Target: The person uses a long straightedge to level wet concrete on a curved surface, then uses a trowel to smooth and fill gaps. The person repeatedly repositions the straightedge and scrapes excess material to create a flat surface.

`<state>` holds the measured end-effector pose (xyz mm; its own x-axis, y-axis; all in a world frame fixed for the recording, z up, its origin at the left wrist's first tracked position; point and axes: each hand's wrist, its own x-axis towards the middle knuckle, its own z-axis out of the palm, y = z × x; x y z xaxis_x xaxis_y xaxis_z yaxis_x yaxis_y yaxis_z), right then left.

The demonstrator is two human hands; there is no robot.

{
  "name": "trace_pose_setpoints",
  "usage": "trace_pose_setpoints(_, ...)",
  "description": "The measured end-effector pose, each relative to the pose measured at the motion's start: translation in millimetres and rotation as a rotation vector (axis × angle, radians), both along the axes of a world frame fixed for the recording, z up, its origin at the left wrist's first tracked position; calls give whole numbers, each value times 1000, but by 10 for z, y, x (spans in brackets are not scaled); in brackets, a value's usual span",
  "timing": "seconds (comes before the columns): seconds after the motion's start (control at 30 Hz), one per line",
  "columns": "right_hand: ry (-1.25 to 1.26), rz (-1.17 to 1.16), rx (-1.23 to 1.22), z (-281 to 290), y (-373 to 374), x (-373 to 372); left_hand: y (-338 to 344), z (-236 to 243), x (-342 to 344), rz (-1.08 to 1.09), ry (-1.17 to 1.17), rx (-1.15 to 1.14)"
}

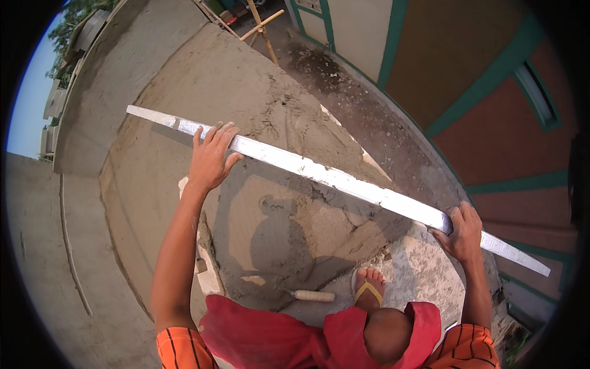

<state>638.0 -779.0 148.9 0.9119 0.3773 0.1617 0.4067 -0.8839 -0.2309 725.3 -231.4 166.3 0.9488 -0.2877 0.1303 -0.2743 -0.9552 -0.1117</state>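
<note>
A long silver metal straightedge (319,173) slants across the view from far left to near right, flecked with mortar. My left hand (214,154) grips it toward its far left end, fingers over the top edge and thumb below. Round its right part my right hand (462,230) is closed, with a short length of the bar sticking out beyond. Under and beyond the bar lies grey wet mortar (209,80), smooth at the far left and rough along the right edge. My shadow falls on the mortar below the bar.
A tool with a pale ribbed handle (314,296) lies beside my sandalled foot (369,286); its other end is hard to make out. A grey wall (37,234) rises at left. Bamboo poles (263,27) stand far off. To the right are a dirt strip (362,104) and a green-trimmed building (467,67).
</note>
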Motion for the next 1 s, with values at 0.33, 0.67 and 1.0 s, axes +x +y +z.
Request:
trace_pose_setpoints(0.33, 99, -200, 129, -350, 657, -5, -384, -425, 420, 110, 17, -236)
trace_pose_setpoints(0.67, 59, -326, 188, -1110, 919, 126, -852, -712, 418, 71, 157, -381)
trace_pose_setpoints(1.0, 65, -363, 251, -1375, 1190, 387, -1006, -981, 455, 66, 253, -385)
